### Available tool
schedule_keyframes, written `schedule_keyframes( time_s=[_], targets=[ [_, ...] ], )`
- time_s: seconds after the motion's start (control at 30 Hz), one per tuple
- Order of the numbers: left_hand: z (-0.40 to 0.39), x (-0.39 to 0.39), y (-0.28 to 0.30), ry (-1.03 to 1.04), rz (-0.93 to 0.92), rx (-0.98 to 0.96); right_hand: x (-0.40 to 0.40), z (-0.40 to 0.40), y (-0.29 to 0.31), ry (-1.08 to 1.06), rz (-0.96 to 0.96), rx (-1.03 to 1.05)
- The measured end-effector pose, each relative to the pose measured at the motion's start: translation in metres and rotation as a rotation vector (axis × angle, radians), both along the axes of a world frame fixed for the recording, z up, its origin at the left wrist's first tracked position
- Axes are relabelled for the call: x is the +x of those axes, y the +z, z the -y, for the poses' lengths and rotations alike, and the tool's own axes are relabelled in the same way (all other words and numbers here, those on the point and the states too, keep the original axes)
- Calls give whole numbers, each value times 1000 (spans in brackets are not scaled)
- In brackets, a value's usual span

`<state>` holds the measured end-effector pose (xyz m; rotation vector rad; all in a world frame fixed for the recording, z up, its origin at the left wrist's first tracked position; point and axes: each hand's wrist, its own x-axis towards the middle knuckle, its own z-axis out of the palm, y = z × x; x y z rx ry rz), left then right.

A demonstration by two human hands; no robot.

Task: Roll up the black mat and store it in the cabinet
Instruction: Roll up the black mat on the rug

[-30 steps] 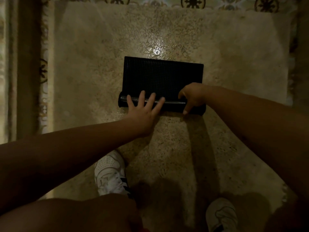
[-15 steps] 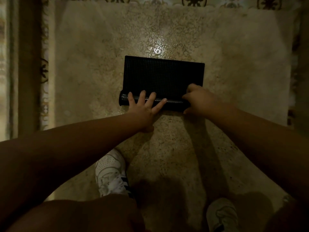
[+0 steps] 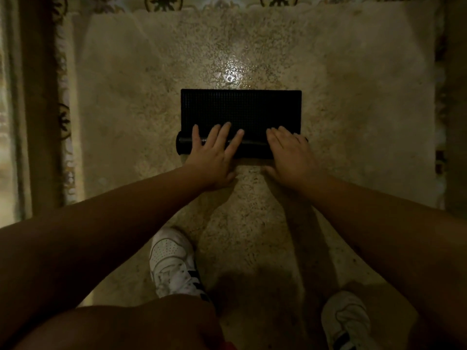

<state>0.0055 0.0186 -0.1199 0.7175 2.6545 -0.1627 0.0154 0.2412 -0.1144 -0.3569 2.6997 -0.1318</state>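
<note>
The black mat (image 3: 241, 109) lies on the speckled stone floor in front of me, its near part wound into a roll and its far part still flat. My left hand (image 3: 213, 152) rests palm down on the left half of the roll, fingers spread over it. My right hand (image 3: 290, 152) lies flat on the right half, fingers pointing away from me. Both hands press on the roll without closing around it. No cabinet is in view.
My two white shoes (image 3: 173, 263) (image 3: 347, 322) stand on the floor below the mat, and my knee (image 3: 141, 324) fills the lower left. A patterned tile border (image 3: 63, 117) runs along the left and far edges. A bright light reflection (image 3: 231, 77) sits just beyond the mat.
Both hands have slid forward over the roll. The right hand went from curled at the roll's end to flat on top, and the flat part of the mat looks shorter.
</note>
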Motion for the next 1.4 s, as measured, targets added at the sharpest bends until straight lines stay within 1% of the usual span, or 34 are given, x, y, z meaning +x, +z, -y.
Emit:
schedule_keyframes(
  time_s=[0.1,0.23,0.33,0.4,0.5,0.57,0.67,0.8,0.9,1.07,1.1,1.17,1.27,1.4],
  targets=[
    [8,8,-3,4,-40,-1,-15,-3,-1,20,60,34],
    [4,-6,3,19,13,-14,-26,1,4,7,118,56],
    [1,-23,3,26,68,-18,-42,1,10,11,170,112],
    [1,-32,3,38,85,-17,-42,1,11,25,139,108],
    [0,-40,1,48,106,4,-20,0,10,82,49,60],
    [0,-41,-2,49,105,-2,-10,3,7,80,62,64],
    [0,-51,0,56,124,10,-17,5,8,46,87,59],
    [4,-36,-1,78,50,42,-31,-2,6,54,112,35],
    [13,-10,-3,36,2,23,-37,-5,7,78,122,11],
    [15,-33,6,12,15,26,-53,0,15,43,209,31],
    [14,-35,8,2,21,28,-53,3,17,23,204,40],
    [13,-37,10,-3,50,33,-42,11,20,-13,125,37],
    [12,-43,11,34,99,64,-18,19,15,16,8,45],
    [9,-47,14,57,126,109,-13,18,6,39,11,74]
  ],
)
